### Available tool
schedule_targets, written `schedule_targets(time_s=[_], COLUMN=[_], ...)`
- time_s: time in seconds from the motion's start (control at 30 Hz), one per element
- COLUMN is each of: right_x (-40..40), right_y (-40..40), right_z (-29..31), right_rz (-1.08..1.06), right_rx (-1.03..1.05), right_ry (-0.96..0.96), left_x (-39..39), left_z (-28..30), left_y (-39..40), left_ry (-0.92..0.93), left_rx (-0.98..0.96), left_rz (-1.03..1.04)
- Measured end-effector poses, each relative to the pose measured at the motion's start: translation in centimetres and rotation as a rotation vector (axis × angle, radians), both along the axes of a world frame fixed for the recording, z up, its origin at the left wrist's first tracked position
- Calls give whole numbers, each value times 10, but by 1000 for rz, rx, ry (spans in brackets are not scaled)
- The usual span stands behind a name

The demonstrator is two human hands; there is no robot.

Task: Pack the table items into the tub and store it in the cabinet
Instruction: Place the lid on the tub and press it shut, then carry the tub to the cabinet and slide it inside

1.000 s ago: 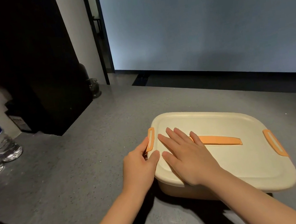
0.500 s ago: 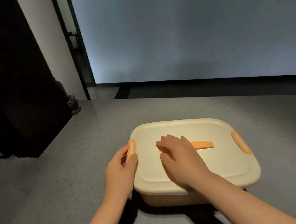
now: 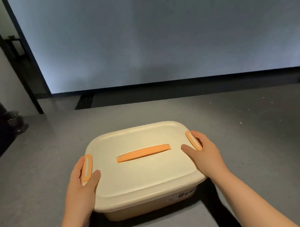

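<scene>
On the grey table (image 3: 30,191), close to its near edge and about midway between its left and right sides, sits the cream tub (image 3: 149,201), lid (image 3: 142,171) closed flat on top. Running across the middle of the lid: an orange handle (image 3: 143,153), lying flush. Clamped around the tub's left end, the left hand (image 3: 79,189), thumb curled onto the lid, fingers wrapped down the side beside the left orange latch (image 3: 86,168). Mirrored on the other end, the right hand (image 3: 205,153), thumb resting on the lid's surface, fingers reaching down past the right orange latch (image 3: 193,140). Both hands half-curled, gripping the tub by its ends, forearms stretching in from the near edge. Printed on the tub's near wall, low at the right, a blurred label (image 3: 182,195), unreadable. Over at the table's far left corner, a small dark rounded object (image 3: 15,120), too dim to identify. Beyond the far edge, a pale blank wall (image 3: 171,27).
</scene>
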State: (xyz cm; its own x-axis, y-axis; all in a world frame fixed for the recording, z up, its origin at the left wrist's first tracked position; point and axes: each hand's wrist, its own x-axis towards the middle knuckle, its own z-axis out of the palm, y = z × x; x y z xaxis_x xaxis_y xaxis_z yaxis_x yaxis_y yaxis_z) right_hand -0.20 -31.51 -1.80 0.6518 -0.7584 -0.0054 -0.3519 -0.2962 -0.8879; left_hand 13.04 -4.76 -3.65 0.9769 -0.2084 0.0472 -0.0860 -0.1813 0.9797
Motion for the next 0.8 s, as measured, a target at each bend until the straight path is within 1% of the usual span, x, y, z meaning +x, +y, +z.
schedule_targets(time_s=[0.07,0.17,0.27,0.37,0.53,0.67,0.8], right_x=[-4,-8,-9,-10,-3,12,30], right_y=[1,2,1,5,14,33,77], right_z=[-4,-9,-12,-13,-3,6,3], right_rz=[-38,-28,-14,18,184,391,625], right_rx=[134,258,313,312,274,278,318], right_ry=[-120,-195,-229,-257,-290,-277,-260], left_x=[-1,-3,-5,-13,-47,-87,-137], left_z=[0,1,1,5,2,0,4], left_y=[0,0,1,4,30,64,108], left_ry=[72,168,224,202,158,127,66], left_rx=[-93,-206,-272,-245,-257,-279,-258], left_rz=[4,-4,-32,1,180,362,589])
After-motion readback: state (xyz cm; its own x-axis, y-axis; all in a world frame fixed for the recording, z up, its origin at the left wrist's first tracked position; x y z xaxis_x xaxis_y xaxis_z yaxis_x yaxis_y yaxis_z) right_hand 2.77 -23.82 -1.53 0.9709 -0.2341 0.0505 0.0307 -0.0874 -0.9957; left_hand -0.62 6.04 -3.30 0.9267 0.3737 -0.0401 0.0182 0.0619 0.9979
